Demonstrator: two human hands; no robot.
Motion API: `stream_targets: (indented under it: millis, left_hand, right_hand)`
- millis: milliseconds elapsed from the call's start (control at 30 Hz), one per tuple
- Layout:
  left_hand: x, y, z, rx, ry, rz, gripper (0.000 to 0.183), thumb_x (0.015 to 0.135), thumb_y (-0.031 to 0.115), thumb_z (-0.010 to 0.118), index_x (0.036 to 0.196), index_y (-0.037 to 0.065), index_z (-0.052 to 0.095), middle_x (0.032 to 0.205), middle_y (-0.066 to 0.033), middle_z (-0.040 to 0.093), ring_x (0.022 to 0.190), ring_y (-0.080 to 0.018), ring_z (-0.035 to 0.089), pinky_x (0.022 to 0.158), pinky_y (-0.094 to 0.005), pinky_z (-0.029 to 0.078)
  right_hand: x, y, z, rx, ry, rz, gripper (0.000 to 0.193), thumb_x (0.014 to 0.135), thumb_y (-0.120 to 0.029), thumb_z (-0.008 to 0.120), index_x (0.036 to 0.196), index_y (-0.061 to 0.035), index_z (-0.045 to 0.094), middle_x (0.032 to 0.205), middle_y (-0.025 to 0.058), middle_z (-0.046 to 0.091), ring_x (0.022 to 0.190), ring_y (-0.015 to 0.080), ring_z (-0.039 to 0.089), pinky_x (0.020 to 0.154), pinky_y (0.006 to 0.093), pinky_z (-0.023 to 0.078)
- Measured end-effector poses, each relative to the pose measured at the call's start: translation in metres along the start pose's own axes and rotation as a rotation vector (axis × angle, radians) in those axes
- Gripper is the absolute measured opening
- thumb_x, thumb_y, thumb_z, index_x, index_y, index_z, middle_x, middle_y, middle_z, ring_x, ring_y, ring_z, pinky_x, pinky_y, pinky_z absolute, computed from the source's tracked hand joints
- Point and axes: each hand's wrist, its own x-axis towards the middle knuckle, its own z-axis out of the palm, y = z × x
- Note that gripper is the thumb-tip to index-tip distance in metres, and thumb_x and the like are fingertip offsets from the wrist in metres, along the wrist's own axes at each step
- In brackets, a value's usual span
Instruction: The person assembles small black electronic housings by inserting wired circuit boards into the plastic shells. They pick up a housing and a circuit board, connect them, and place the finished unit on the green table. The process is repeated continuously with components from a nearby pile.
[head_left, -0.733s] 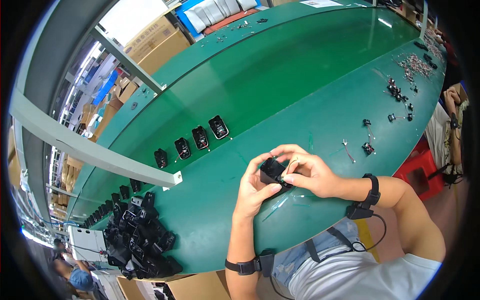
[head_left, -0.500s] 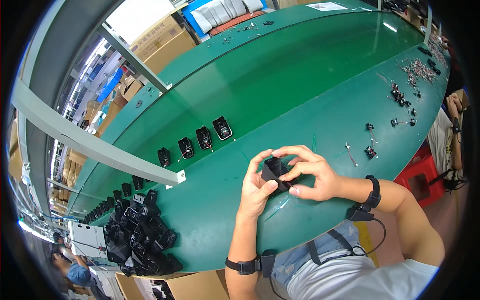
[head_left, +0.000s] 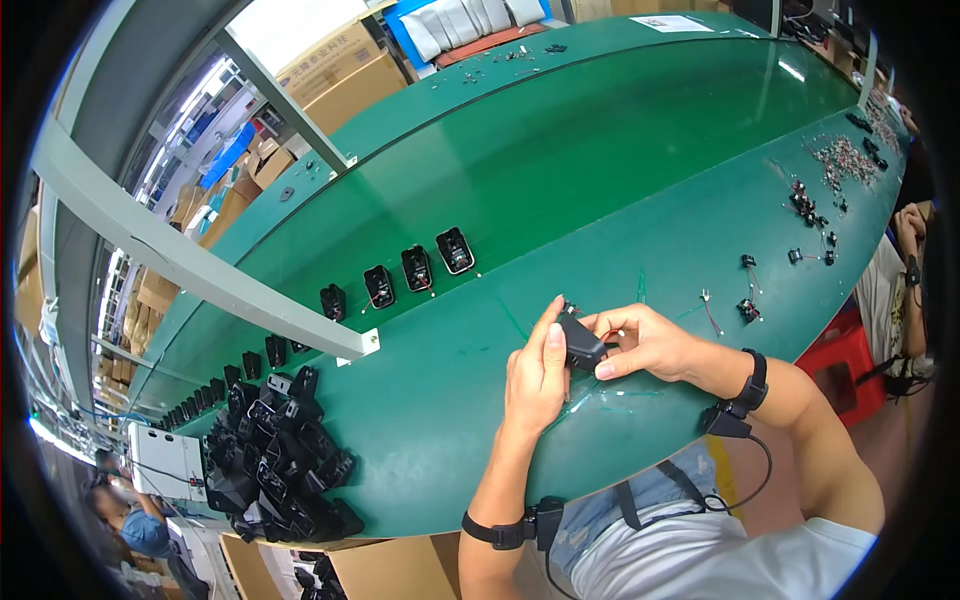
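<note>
Over the near part of the green bench, both my hands hold a black plastic housing (head_left: 582, 342). My left hand (head_left: 535, 388) grips its left side, thumb and forefinger stretched along it. On the other side my right hand (head_left: 655, 345) is closed at the housing, its thumb by the lower end. Thin red and white wires (head_left: 617, 334) show between the right fingers and the housing; where they lead is hidden. The housing's closed outer side is turned up, so its inside does not show.
A pile of black housings (head_left: 275, 455) lies at the left. Open housings (head_left: 416, 268) stand in a row on the bright green strip. Small wired parts (head_left: 748, 310) and a heap of tiny pieces (head_left: 845, 163) lie rightward. A grey metal post (head_left: 200, 255) crosses the left side.
The housing has been turned over in my hands: its open inside faced up before, its outer side now. Red and white wires have come into sight by my right fingers.
</note>
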Motion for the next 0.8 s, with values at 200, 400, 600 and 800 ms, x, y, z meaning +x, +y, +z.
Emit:
stream_targets:
  millis: [200, 400, 600, 800]
  left_hand:
    - [-0.002, -0.002, 0.001, 0.183, 0.074, -0.015, 0.048, 0.106, 0.038, 0.040, 0.134, 0.003, 0.057, 0.065, -0.0203, 0.063, 0.062, -0.0315, 0.067, 0.062, -0.0407, 0.050]
    - [0.002, -0.010, 0.001, 0.171, 0.098, 0.004, 0.050, 0.105, 0.041, 0.041, 0.132, 0.004, 0.059, 0.089, -0.0273, 0.069, 0.085, -0.0430, 0.070, 0.075, -0.0460, 0.053]
    - [0.005, -0.017, 0.001, 0.028, 0.119, 0.110, 0.052, 0.106, 0.043, 0.041, 0.132, 0.002, 0.058, 0.055, -0.0066, 0.056, 0.045, -0.0137, 0.057, 0.047, -0.0306, 0.046]
    - [-0.024, -0.004, -0.061, 0.425, 0.416, 0.279, 0.040, 0.093, 0.030, 0.064, 0.121, 0.001, 0.062, 0.089, -0.0162, 0.071, 0.080, -0.0321, 0.069, 0.073, -0.0398, 0.054]
  right_hand:
    - [-0.002, -0.004, 0.001, 0.084, 0.029, 0.118, 0.012, 0.082, -0.001, 0.076, 0.090, -0.0004, 0.067, 0.134, 0.0135, 0.059, 0.109, 0.0159, 0.059, 0.099, 0.0321, 0.046]
    - [0.001, 0.004, 0.008, 0.235, 0.099, 0.175, 0.020, 0.083, -0.001, 0.074, 0.099, -0.0025, 0.063, 0.114, 0.0063, 0.062, 0.091, 0.0139, 0.060, 0.082, 0.0317, 0.052]
    - [0.000, 0.001, 0.020, 0.153, 0.154, 0.116, 0.029, 0.080, -0.007, 0.077, 0.103, -0.0101, 0.060, 0.095, 0.0013, 0.061, 0.088, 0.0143, 0.062, 0.079, 0.0318, 0.053]
    - [0.033, -0.019, 0.024, -0.748, 0.040, -0.300, 0.021, 0.073, -0.008, 0.082, 0.089, 0.0001, 0.071, 0.138, 0.0190, 0.055, 0.100, 0.0223, 0.067, 0.088, 0.0338, 0.052]
